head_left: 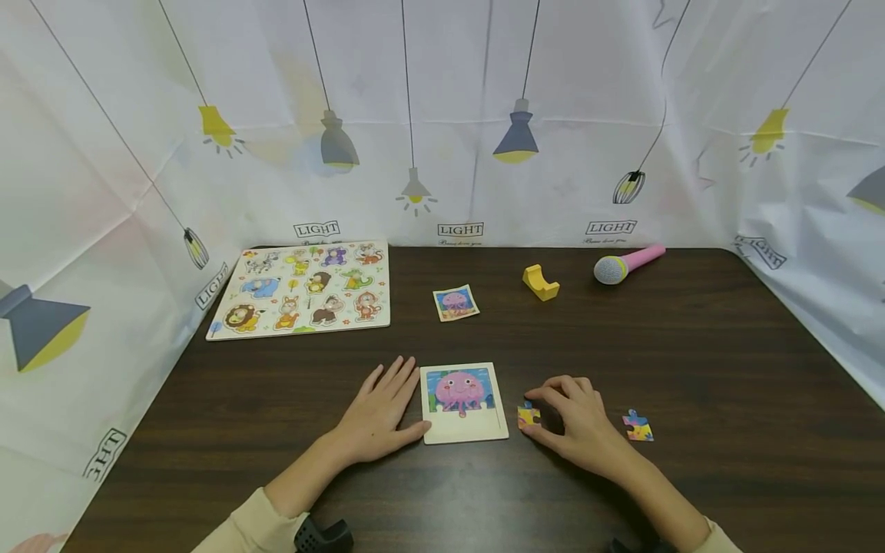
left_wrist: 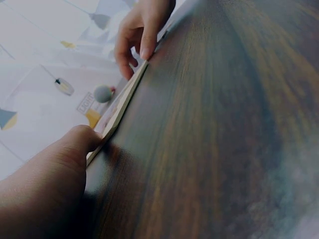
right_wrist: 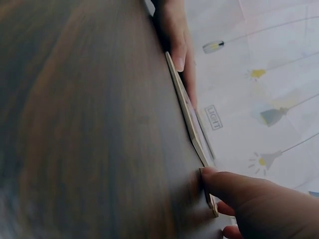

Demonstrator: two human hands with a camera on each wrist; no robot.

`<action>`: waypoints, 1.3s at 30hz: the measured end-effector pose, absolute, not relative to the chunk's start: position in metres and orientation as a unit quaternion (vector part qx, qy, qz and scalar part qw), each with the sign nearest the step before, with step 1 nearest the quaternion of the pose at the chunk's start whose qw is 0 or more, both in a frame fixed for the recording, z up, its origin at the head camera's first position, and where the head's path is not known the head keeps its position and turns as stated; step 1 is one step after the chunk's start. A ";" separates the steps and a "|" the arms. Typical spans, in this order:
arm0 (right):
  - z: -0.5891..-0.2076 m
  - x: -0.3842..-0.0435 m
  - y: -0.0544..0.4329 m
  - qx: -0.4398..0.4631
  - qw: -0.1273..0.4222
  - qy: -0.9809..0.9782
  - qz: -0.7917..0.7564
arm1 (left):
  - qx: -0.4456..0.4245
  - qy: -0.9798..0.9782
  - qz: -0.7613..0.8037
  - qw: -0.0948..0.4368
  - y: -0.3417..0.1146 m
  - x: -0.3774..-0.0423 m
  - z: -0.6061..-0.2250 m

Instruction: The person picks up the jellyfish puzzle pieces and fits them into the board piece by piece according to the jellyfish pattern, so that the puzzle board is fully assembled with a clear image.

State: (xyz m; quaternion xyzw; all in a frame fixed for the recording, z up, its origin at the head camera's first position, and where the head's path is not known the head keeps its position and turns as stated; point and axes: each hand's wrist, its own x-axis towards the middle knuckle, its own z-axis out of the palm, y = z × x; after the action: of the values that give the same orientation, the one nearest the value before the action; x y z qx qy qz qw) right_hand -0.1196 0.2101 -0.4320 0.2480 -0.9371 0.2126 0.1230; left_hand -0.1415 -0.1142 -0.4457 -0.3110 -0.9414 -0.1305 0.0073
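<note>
A small square puzzle board (head_left: 465,428) lies on the dark table, its upper part filled with a pink octopus picture and its lower part bare. My left hand (head_left: 380,418) rests flat at the board's left side, thumb touching the frame's edge. Just right of the board, my right hand (head_left: 577,422) pinches a yellow and pink puzzle piece (head_left: 528,416) between thumb and index finger. Another puzzle piece (head_left: 638,426), blue, pink and yellow, lies to the right of that hand. In the right wrist view the thumb (right_wrist: 234,186) presses on the piece's edge.
A large animal puzzle board (head_left: 304,292) lies at the back left. Behind the small board are a picture card (head_left: 456,302), a yellow curved block (head_left: 541,283) and a pink toy microphone (head_left: 628,265). A white printed cloth (head_left: 442,100) hangs along the table's back and sides.
</note>
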 end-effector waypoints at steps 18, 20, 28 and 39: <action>-0.432 -0.120 0.207 0.226 0.113 -0.942 0.222 | -0.320 -0.938 -0.134 0.027 -0.114 -0.139 -0.444; -0.431 -0.121 0.207 0.225 0.112 -0.941 0.227 | -0.318 -0.939 -0.127 0.027 -0.114 -0.140 -0.444; -0.431 -0.123 0.207 0.220 0.111 -0.937 0.246 | -0.315 -0.941 -0.122 0.022 -0.114 -0.142 -0.446; -0.427 -0.126 0.204 0.279 0.132 -0.894 0.325 | -0.311 -0.943 -0.116 0.018 -0.114 -0.141 -0.446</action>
State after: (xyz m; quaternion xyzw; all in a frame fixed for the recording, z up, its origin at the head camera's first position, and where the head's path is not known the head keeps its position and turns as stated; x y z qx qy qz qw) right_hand -0.1263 0.2044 -0.4266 0.2788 -0.8941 0.3245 0.1322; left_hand -0.1411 -0.1142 -0.4462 -0.3114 -0.9430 -0.1157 0.0184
